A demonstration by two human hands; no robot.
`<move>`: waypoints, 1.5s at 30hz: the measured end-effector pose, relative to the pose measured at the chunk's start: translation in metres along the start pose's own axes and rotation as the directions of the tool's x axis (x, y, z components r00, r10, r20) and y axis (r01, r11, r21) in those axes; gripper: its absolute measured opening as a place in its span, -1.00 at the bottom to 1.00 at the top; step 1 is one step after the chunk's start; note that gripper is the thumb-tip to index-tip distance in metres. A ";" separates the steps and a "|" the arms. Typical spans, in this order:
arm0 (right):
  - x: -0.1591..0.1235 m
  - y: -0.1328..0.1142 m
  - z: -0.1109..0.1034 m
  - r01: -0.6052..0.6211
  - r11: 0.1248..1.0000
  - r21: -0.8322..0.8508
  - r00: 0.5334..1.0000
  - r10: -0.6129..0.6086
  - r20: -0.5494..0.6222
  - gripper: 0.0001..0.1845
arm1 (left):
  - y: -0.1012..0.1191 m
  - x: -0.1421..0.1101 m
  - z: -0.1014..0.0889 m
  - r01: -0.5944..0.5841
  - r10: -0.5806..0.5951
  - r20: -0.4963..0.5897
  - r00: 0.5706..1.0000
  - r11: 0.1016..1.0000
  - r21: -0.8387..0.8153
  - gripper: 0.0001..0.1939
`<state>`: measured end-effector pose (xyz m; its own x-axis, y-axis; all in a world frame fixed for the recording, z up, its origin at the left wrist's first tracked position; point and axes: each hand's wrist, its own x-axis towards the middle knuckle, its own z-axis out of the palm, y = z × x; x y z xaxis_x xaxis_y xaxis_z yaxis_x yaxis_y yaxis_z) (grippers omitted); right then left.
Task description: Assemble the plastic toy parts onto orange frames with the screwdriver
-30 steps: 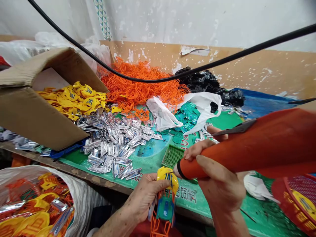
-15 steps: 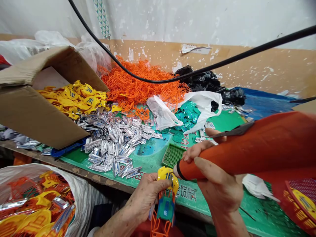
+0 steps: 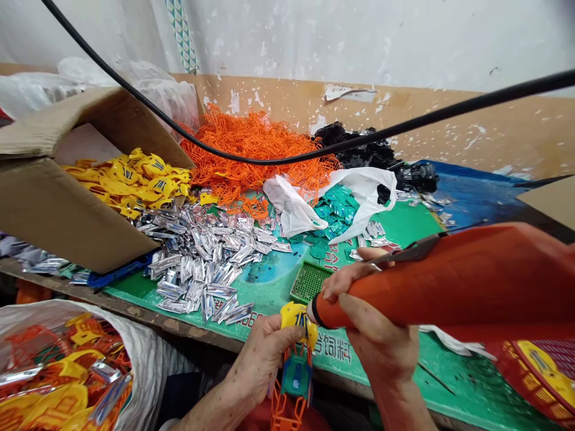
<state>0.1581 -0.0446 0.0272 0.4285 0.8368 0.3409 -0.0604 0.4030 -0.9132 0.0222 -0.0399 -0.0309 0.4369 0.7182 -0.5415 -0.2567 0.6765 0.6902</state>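
Observation:
My left hand (image 3: 267,365) grips a plastic assembly: a yellow moulded piece (image 3: 296,317) on top, a teal piece (image 3: 295,376) below it, and an orange lattice frame (image 3: 285,413) hanging lowest. My right hand (image 3: 380,338) is wrapped around a long orange tube (image 3: 453,293). The tube's black-ringed tip meets the yellow piece. A dark metal blade (image 3: 406,252) lies along the tube under my right fingers, with its lower part hidden by them.
Heaped on the green-printed bench (image 3: 372,365) are silver parts (image 3: 197,263), orange lattices (image 3: 251,149), black parts (image 3: 372,149) and teal parts (image 3: 336,212). Yellow parts fill a cardboard box (image 3: 67,209). A sack (image 3: 67,359) sits lower left. A black cable (image 3: 269,161) crosses overhead.
The view has tilted slightly. Both hands, the assembly and the orange tube sit a little lower and further left; the grips look unchanged.

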 end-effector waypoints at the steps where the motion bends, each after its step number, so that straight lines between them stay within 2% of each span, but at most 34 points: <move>1: 0.000 -0.001 0.001 -0.001 1.000 0.013 1.000 0.001 0.001 -0.69 | 0.000 0.000 -0.001 -0.001 0.001 0.002 1.000 1.000 0.002 -0.73; 5: 0.006 -0.014 0.003 -0.016 0.991 0.136 1.000 0.016 0.003 -0.47 | 0.003 0.000 -0.004 -0.001 0.000 0.026 1.000 0.999 0.037 -0.73; 8: 0.017 -0.023 0.001 0.003 0.975 0.222 0.999 0.008 -0.052 -0.44 | 0.010 -0.001 -0.005 0.026 -0.027 0.011 1.000 0.997 0.066 -0.70; 11: 0.028 -0.021 -0.006 0.043 0.984 0.171 0.990 -0.019 -0.140 -0.50 | 0.017 0.000 -0.008 0.049 -0.047 -0.019 0.999 0.996 0.075 -0.69; 13: 0.033 -0.013 -0.014 0.023 0.995 0.097 0.987 -0.007 -0.161 -0.61 | 0.019 0.001 -0.012 0.060 -0.059 -0.014 0.998 0.996 0.073 -0.69; 15: 0.034 -0.001 -0.022 -0.027 0.999 0.034 0.988 0.032 -0.154 -0.72 | 0.020 0.003 -0.015 0.073 -0.073 -0.007 0.997 0.994 0.080 -0.69; 19: 0.031 0.019 -0.037 -0.105 0.994 -0.032 0.989 0.101 -0.111 -0.80 | 0.020 0.006 -0.020 0.134 -0.135 -0.001 0.991 0.987 0.089 -0.68; 23: 0.027 0.025 -0.047 -0.156 0.986 -0.063 0.987 0.154 -0.045 -0.91 | 0.022 0.007 -0.022 0.178 -0.177 -0.013 0.984 0.979 0.102 -0.69; 34: 0.027 0.026 -0.040 -0.141 0.990 -0.019 0.990 0.141 0.011 -0.91 | 0.022 0.015 -0.023 0.240 -0.234 -0.068 0.970 0.965 0.108 -0.66; 45: 0.026 0.030 -0.039 -0.161 0.985 -0.067 0.987 0.162 0.010 -0.93 | 0.021 0.016 -0.026 0.241 -0.235 -0.073 0.969 0.966 0.094 -0.66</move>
<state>0.2025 -0.0248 0.0003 0.4044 0.8944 0.1909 -0.0674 0.2374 -0.9691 0.0013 -0.0099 -0.0380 0.4209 0.5493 -0.7219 -0.0619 0.8113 0.5813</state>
